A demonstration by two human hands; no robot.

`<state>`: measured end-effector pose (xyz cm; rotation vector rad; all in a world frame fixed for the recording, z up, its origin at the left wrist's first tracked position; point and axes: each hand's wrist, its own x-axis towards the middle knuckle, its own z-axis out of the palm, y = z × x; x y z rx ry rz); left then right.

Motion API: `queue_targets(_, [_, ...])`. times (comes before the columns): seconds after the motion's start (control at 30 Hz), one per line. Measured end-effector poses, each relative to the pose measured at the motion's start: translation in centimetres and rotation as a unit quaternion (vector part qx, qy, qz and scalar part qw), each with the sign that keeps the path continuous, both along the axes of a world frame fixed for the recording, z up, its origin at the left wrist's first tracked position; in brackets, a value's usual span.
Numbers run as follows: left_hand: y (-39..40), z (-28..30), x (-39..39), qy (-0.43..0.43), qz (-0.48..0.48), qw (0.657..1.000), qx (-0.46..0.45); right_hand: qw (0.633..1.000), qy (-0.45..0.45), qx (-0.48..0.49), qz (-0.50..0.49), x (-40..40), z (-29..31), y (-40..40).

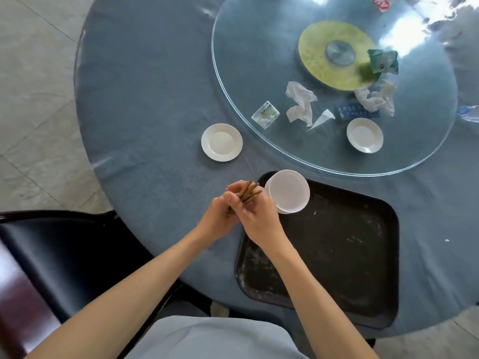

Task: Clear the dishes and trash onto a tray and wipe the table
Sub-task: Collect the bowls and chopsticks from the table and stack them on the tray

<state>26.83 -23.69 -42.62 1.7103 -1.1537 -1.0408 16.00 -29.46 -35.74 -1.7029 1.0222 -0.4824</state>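
Hands meet just above the near left corner of the tray, seen from the head camera. The left hand (220, 216) and the right hand (259, 216) are both closed around a bundle of brown chopsticks (247, 193), whose ends fan out past the fingers toward the bowl. The black tray (337, 255) lies on the near part of the round table (155, 112), which is covered with a blue cloth; its floor shows pale scuffs. A white bowl (289, 191) sits in the far left corner of the tray, just beside the right hand.

Beyond the hands, a small white saucer (222, 142) rests on the cloth, apart from the tray. A glass turntable (233, 99) occupies the far right of the table, with a yellow-green disc (318, 63) at its centre. On the glass lie a second white saucer (365, 135), a crumpled white napkin (300, 103), another crumpled napkin (375, 99), a small printed packet (265, 114), a folded white paper triangle (321, 119), a blue wrapper (347, 111) partly under the second napkin, and a crumpled teal packet (383, 60). A red and white wrapper (381, 3) lies at the far edge. A dark chair (64, 255) stands at the near left, beside the person.
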Motion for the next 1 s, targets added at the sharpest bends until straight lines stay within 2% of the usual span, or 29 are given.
queue_targets(0.03, [0.2,0.2,0.2,0.027,0.009,0.999,-0.039,1.0,-0.001,0.01,-0.001,0.2,0.0,0.1])
queue_targets(0.1, [0.4,0.5,0.4,0.008,0.001,0.997,-0.078,1.0,0.002,0.011,0.001,0.6,-0.2,0.4])
queue_targets(0.2, [0.7,-0.1,0.8,0.014,-0.007,0.999,-0.05,1.0,0.028,-0.001,0.004,0.9,-0.9,0.5])
queue_targets(0.33, [0.2,-0.1,0.5,0.022,-0.063,0.997,-0.039,0.999,0.035,-0.027,-0.006,0.2,-0.6,0.0])
queue_targets(0.47, [0.3,3.2,-1.5,0.096,-0.126,0.987,-0.04,0.998,0.017,-0.008,-0.066,-2.6,1.3,-1.8])
queue_targets(0.6, [1.0,4.4,-4.4,0.108,-0.199,0.974,-0.029,0.983,-0.013,0.05,-0.174,-7.5,3.0,-4.2])
queue_targets(0.73, [0.2,3.5,-8.7,0.138,-0.249,0.958,0.039,0.964,0.001,0.125,-0.233,-12.0,2.5,-5.5])
queue_targets(0.87, [-0.7,1.0,-14.0,0.221,-0.216,0.945,0.106,0.945,0.016,0.185,-0.269,-15.2,-0.5,-6.0])
queue_targets(0.93, [-0.9,-0.6,-16.2,0.258,-0.161,0.943,0.137,0.946,0.056,0.211,-0.24,-16.3,-2.9,-5.5])
queue_targets(1.0, [-1.0,-2.2,-18.0,0.259,-0.107,0.944,0.172,0.945,0.106,0.238,-0.2,-17.2,-5.4,-4.5])
